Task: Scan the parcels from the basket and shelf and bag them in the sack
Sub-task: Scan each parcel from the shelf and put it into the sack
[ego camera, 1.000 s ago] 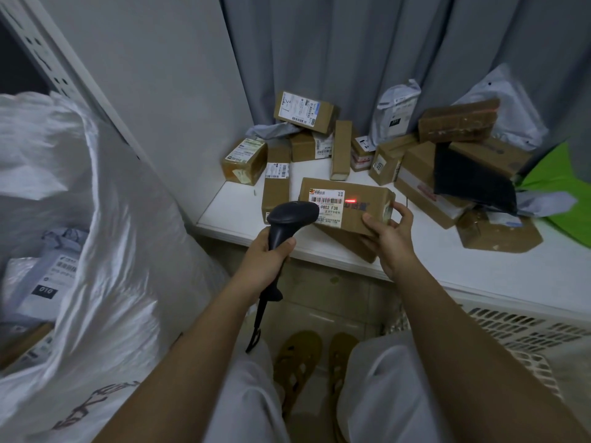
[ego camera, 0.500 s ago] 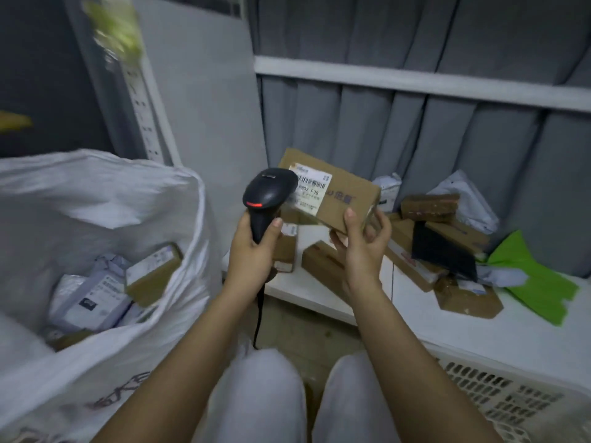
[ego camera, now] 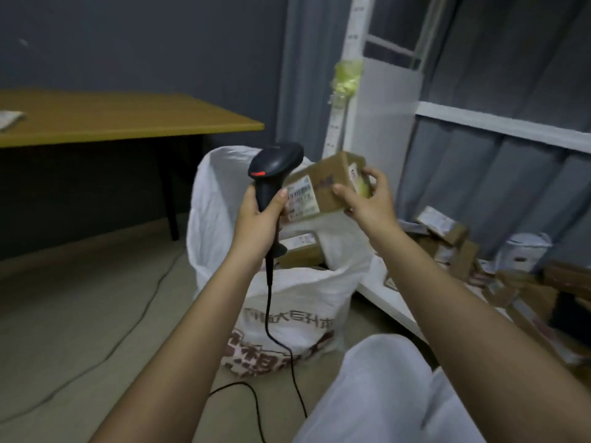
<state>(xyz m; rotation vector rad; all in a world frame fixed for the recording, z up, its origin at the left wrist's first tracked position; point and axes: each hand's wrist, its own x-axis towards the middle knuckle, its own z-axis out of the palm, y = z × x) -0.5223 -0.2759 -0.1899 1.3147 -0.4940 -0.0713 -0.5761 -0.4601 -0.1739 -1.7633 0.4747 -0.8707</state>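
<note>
I turned away from the shelf (ego camera: 499, 124) toward my left, so the white sack (ego camera: 287, 302) sat right in front of me. The shelf and its heap of parcels (ego camera: 447, 238) slid off to my right. A second ago my right hand (ego camera: 367, 199) held the brown box (ego camera: 323, 187) low, just over the shelf. Then I lifted it up and carried it across until it was above the open top of the sack. My left hand (ego camera: 259, 215) came up and across too, bringing the black scanner (ego camera: 271, 174) along beside the box.
</note>
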